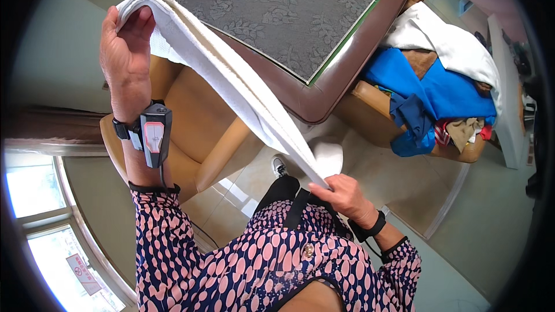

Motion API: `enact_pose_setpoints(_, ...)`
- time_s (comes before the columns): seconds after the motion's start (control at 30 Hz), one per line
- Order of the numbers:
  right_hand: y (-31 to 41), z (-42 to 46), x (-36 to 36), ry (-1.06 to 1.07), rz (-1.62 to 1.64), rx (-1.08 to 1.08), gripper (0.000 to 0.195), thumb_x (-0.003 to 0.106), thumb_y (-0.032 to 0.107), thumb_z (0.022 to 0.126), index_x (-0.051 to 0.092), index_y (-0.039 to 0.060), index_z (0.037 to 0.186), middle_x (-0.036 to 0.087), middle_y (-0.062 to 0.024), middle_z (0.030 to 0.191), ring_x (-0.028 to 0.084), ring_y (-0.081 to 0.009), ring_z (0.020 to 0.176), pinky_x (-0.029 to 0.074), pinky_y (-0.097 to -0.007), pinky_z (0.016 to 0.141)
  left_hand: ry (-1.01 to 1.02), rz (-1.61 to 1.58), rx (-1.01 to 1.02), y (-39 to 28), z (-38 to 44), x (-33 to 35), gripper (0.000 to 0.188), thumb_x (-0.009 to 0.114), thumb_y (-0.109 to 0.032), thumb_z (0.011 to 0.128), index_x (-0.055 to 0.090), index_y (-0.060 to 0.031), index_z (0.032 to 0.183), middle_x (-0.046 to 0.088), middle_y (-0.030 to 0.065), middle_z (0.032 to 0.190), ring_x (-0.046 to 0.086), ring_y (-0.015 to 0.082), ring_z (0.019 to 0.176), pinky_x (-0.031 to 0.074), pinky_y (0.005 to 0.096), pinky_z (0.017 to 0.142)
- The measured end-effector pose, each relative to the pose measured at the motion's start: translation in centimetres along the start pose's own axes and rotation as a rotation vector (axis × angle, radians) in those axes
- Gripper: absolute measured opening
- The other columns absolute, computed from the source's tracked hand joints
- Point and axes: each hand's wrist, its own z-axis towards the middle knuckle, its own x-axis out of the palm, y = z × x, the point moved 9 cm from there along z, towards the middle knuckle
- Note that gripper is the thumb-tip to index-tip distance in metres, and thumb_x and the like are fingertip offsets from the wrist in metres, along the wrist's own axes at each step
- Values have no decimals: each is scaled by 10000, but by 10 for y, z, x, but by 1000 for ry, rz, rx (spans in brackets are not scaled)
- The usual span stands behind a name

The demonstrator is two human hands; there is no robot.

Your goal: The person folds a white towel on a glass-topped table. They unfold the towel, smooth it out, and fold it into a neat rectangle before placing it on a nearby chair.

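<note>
A long white cloth, perhaps a towel (243, 82), is folded lengthwise and stretched slantwise between my hands. My left hand (130, 47), at the upper left, grips one end, which drapes over its curled fingers. Down at the lower right, my right hand (344, 195) pinches the other end, close to my body. A short flap of the cloth hangs below my left hand. Behind the cloth's middle lies the near corner of a table with a brown rim (308, 104).
The table has a grey patterned cover (282, 13). A tan leather chair (208, 112) stands below the stretched cloth. On another tan chair (368, 99) at the right lie heaped blue fabric (455, 91), a white cloth (459, 47) and other garments. A window is at the lower left.
</note>
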Motion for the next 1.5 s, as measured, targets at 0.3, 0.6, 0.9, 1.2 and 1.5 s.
enact_pose_setpoints(0.3,-153,-79,-41,-246,-567,582,101,602,93,759,545,35,699,528,-128,711,577,-298,619,445,-418,539,258,-48,-44,3,-116,111,280,499,-253,929,545,5,1030,653,137,894,655,210,762,531,305,722)
enact_pose_setpoints(0.6,-145,-110,17,-152,-460,725,524,761,288,635,606,8,1049,488,-163,1251,462,-272,1158,400,-399,798,335,6,-33,6,-179,191,385,484,-319,932,530,22,1105,641,155,983,657,234,860,567,339,716)
enact_pose_setpoints(0.9,-158,-91,57,-232,-280,866,812,781,464,577,522,49,1225,197,-255,1421,260,-372,1302,327,-552,858,445,11,-36,23,-220,249,401,481,-311,940,511,33,1142,632,176,1019,646,251,918,549,355,791)
enact_pose_setpoints(1.2,-186,-83,75,-532,95,1008,700,705,313,713,436,1,1278,465,-245,1222,480,-376,1119,416,-504,816,396,37,9,31,-217,260,403,478,-324,942,513,30,1131,636,165,1014,652,234,889,545,336,787)
enact_pose_setpoints(1.5,-177,-176,-4,-253,44,665,184,529,35,688,600,-60,828,599,-262,895,589,-391,818,464,-439,783,189,142,-46,41,-121,133,285,513,-260,920,574,12,984,635,105,883,633,186,771,507,298,701)
